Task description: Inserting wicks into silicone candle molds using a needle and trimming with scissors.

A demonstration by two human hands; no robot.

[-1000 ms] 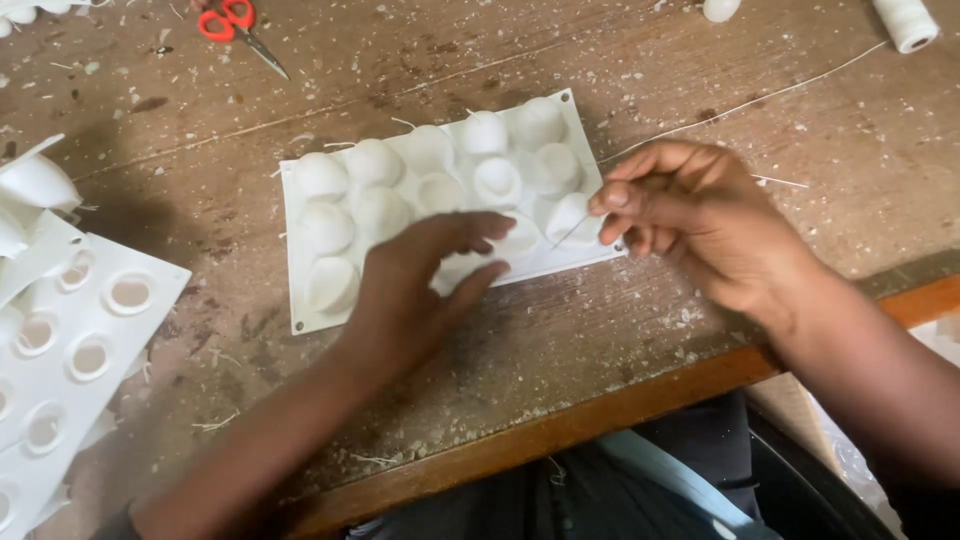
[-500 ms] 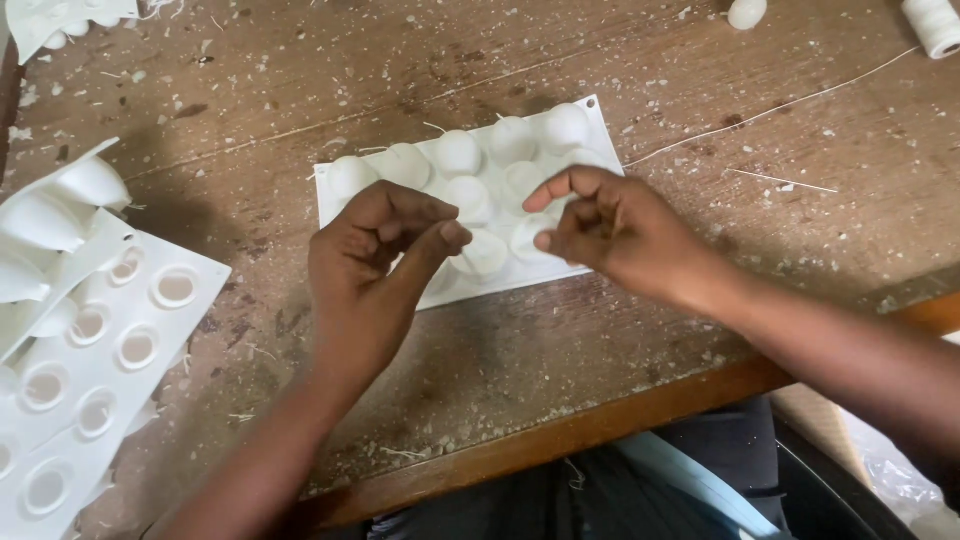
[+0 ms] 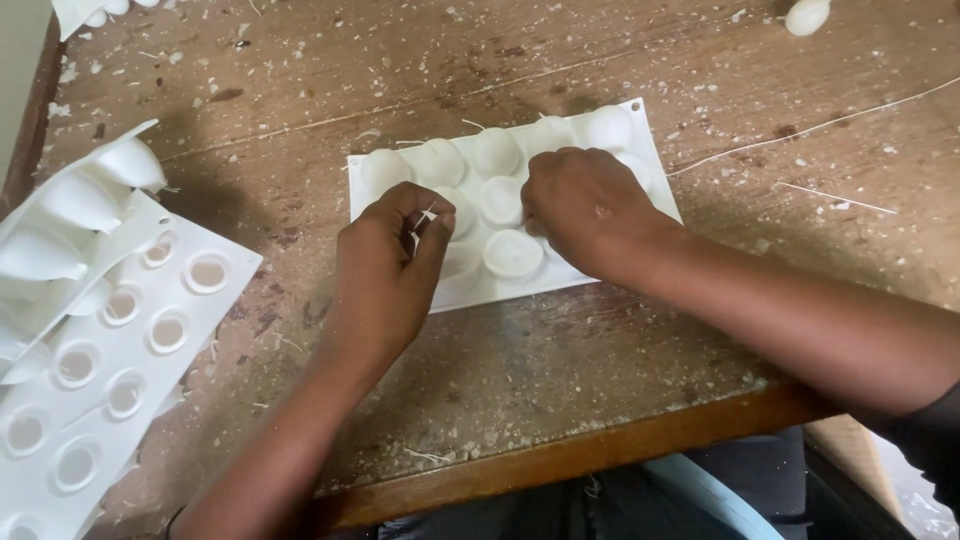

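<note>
On bench: white dome mould (image 3: 640, 160) | left hand (image 3: 390, 255) pinching thin wick (image 3: 425, 215) | right hand (image 3: 585, 210) closed, pressing domes | mould likely soft, light, floppy; hold by flat rim

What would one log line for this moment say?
left hand: pinching thin white wick over white domed mould | right hand: fist pressed on mould | table: worn wood, wax-flecked | left side: ring-holed white moulds

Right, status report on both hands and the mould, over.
Left hand pinching thin white wick. Right hand fisted, pressing on white domed mould. Spare moulds far left, nothing blocking.
</note>
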